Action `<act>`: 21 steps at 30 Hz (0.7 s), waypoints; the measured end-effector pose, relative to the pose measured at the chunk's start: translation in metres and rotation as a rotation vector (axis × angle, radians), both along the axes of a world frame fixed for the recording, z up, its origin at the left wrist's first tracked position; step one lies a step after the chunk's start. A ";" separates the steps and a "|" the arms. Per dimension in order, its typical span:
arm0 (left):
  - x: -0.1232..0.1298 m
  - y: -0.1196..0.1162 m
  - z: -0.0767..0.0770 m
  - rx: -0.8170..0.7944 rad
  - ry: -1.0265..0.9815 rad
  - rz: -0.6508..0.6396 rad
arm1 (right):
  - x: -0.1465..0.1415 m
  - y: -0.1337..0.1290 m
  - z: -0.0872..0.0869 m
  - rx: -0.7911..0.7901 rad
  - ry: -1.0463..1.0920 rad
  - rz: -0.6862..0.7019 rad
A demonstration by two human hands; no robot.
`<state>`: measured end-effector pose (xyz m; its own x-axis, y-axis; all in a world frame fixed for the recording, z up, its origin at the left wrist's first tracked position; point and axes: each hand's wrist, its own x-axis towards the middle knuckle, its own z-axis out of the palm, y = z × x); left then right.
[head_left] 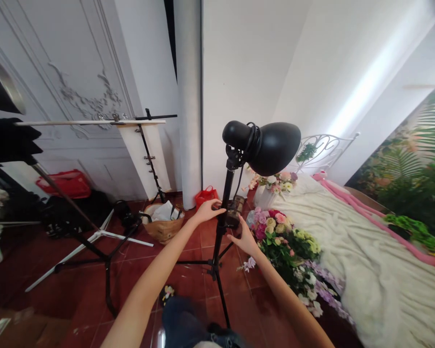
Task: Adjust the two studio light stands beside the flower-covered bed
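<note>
In front of me stands a black light stand (229, 191) carrying a black studio lamp (279, 147), its cord wound around the neck. My left hand (207, 211) is at the pole from the left, its fingers curled around it with the thumb touching the front. To the right of the pole, my right hand (245, 238) has thumb and fingers apart, close to the stand's dark collar (222, 227). Its fingertips come near a dark boxy part behind the pole; whether they touch it I cannot tell. The stand's legs spread over the red tiles.
Artificial flowers (275, 227) sit close on the right, beside a bed with a cream blanket (322, 217). A wicker basket (163, 229) and a red bag (206, 195) lie behind. More stands (107, 258) spread their legs at left.
</note>
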<state>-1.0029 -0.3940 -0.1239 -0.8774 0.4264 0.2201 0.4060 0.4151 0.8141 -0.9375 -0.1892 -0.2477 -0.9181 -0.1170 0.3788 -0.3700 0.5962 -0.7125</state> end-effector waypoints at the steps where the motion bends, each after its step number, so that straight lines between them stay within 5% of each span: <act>1: 0.000 -0.009 -0.008 0.103 -0.057 0.004 | 0.001 -0.004 0.009 -0.007 0.044 0.015; 4: 0.012 -0.035 -0.049 0.307 -0.277 0.112 | 0.012 -0.013 0.010 0.066 0.080 0.062; 9: 0.063 -0.058 -0.147 0.314 -0.577 0.199 | 0.043 -0.006 -0.051 0.298 -0.285 0.162; 12: 0.084 -0.060 -0.183 0.197 -0.678 0.200 | 0.048 0.005 -0.071 0.264 -0.503 0.150; 16: 0.072 -0.046 -0.181 0.198 -0.474 0.204 | 0.023 0.003 -0.038 0.012 -0.224 0.023; 21: 0.025 0.003 -0.140 0.363 -0.203 0.132 | -0.028 -0.044 0.034 -0.216 -0.049 0.022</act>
